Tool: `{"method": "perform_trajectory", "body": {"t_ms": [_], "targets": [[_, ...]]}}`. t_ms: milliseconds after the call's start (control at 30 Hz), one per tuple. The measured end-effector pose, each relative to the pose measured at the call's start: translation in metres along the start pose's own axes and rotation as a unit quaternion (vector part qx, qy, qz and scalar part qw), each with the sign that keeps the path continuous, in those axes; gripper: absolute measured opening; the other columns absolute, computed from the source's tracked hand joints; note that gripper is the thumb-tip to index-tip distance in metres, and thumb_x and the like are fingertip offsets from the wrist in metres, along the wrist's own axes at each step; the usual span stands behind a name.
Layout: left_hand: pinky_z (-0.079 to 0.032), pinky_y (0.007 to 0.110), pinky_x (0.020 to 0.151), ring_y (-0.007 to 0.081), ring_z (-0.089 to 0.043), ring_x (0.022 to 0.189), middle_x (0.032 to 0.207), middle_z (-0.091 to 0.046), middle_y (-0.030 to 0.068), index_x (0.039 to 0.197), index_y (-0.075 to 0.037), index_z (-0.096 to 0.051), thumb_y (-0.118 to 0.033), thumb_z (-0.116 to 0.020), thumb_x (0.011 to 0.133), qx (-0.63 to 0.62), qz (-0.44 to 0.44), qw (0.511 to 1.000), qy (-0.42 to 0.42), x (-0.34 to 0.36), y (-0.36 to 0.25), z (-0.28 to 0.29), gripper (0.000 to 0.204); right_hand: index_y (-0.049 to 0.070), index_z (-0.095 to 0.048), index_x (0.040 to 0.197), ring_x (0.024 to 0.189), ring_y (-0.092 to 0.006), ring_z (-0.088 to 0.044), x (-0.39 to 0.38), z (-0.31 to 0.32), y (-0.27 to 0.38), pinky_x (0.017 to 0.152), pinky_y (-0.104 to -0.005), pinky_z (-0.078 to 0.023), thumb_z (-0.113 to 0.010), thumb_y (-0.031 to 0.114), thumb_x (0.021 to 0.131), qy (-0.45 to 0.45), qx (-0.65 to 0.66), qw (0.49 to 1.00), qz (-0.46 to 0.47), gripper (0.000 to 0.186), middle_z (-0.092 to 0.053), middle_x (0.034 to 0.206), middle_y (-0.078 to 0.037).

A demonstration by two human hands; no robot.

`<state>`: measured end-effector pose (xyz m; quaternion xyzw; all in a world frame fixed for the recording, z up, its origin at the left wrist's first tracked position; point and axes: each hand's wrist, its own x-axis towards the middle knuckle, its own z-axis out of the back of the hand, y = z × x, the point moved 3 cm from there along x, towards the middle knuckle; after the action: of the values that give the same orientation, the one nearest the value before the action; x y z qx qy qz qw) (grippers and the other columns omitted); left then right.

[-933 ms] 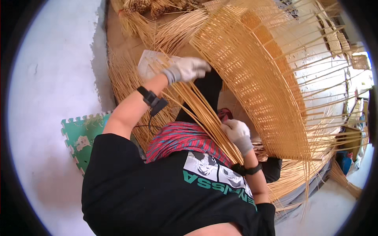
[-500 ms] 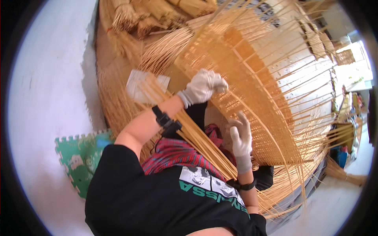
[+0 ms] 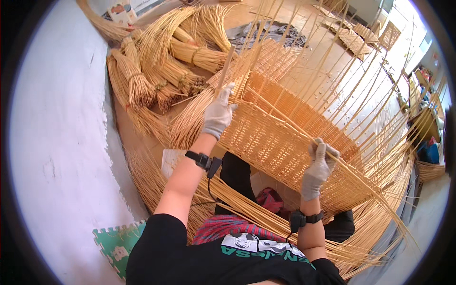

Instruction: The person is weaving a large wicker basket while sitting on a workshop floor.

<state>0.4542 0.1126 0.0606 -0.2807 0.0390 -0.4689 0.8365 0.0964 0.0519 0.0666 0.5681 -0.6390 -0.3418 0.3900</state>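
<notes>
A long rectangular wicker basket (image 3: 270,142) lies across my knees, with tall upright stakes (image 3: 327,102) rising from its walls. My left hand (image 3: 219,114), in a white glove, is closed on the basket's near left corner, beside a flat wooden corner post (image 3: 225,71). Farther right along the near rim, my gloved right hand (image 3: 317,168) has its fingers curled round wicker strands (image 3: 351,168). Those strands run along the rim and trail past the right end. What the left fingertips press on is partly hidden behind the corner.
Tied wicker bundles (image 3: 140,88) lie at the back left, near a white wall (image 3: 61,118). Loose canes (image 3: 228,199) cross my lap and spread right. A green foam mat (image 3: 116,244) is at lower left. Woven panels (image 3: 351,42) rest on the far floor.
My left hand has moved from mid-rim out to the left corner. My right hand has gone from loosely spread fingers to gripping strands. The view has shifted, and the basket now shows its near side.
</notes>
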Motion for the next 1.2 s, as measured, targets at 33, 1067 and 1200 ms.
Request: {"method": "perform_trajectory", "body": {"t_ms": [33,1067,1200], "targets": [[-0.061,0.039,0.076,0.0295,-0.076,0.096,0.156,-0.060,0.0042,0.163,-0.023,-0.037,-0.015,-0.078,0.096,0.003,-0.027,1.000,-0.012,-0.002,-0.003,0.002,0.080,0.007,-0.063,0.109,0.102,-0.0202,-0.074,-0.003,0.001,-0.010,0.086,-0.0341,-0.065,-0.069,0.016,0.107,-0.019,0.010,1.000,0.002,0.011,-0.075,0.114,-0.011],[-0.061,0.035,0.055,0.0177,-0.072,0.059,0.078,-0.067,0.0074,0.103,-0.004,-0.065,-0.025,-0.068,0.106,-0.283,0.143,0.919,0.235,0.022,-0.069,-0.027,0.022,0.018,-0.029,0.169,0.105,-0.0382,-0.072,0.107,-0.183,0.016,0.093,-0.0448,-0.059,-0.061,0.008,0.103,0.193,-0.282,0.923,0.179,0.074,-0.065,0.135,-0.021],[-0.059,0.034,0.053,0.0151,-0.068,0.060,0.086,-0.069,0.0077,0.104,-0.004,-0.064,-0.026,-0.071,0.105,-0.310,0.112,0.913,0.241,0.021,-0.064,-0.031,0.023,0.010,-0.058,0.128,0.089,-0.0162,-0.069,0.048,-0.039,-0.049,0.073,-0.0315,-0.059,-0.046,0.006,0.113,0.102,0.080,0.981,0.141,0.019,-0.059,0.091,-0.003]]}}
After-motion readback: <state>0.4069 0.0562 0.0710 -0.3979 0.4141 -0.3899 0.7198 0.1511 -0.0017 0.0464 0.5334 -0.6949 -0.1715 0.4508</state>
